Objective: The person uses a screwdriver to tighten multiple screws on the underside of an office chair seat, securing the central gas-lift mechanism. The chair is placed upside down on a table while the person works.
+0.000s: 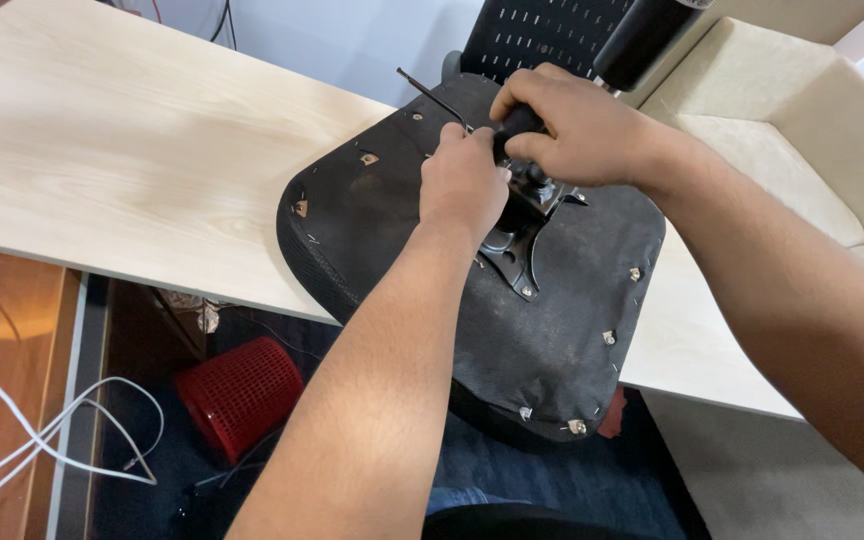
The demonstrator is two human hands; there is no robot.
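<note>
An upturned black office chair seat (552, 330) lies on a pale wooden table (132, 170), its fabric underside facing up. A metal mounting plate (517, 255) is bolted at its middle. My left hand (464, 182) is closed on a thin black hex key (430, 97) whose long arm sticks out to the upper left. My right hand (572, 125) grips a black lever handle (518, 122) on the mechanism just above the plate. The chair's black mesh backrest (542, 35) stands beyond.
A red plastic mesh basket (242, 392) lies on the dark floor under the table, with white cables (42, 430) to the left. A cream sofa (802, 110) stands at the upper right. Metal clips and staples dot the seat's edge.
</note>
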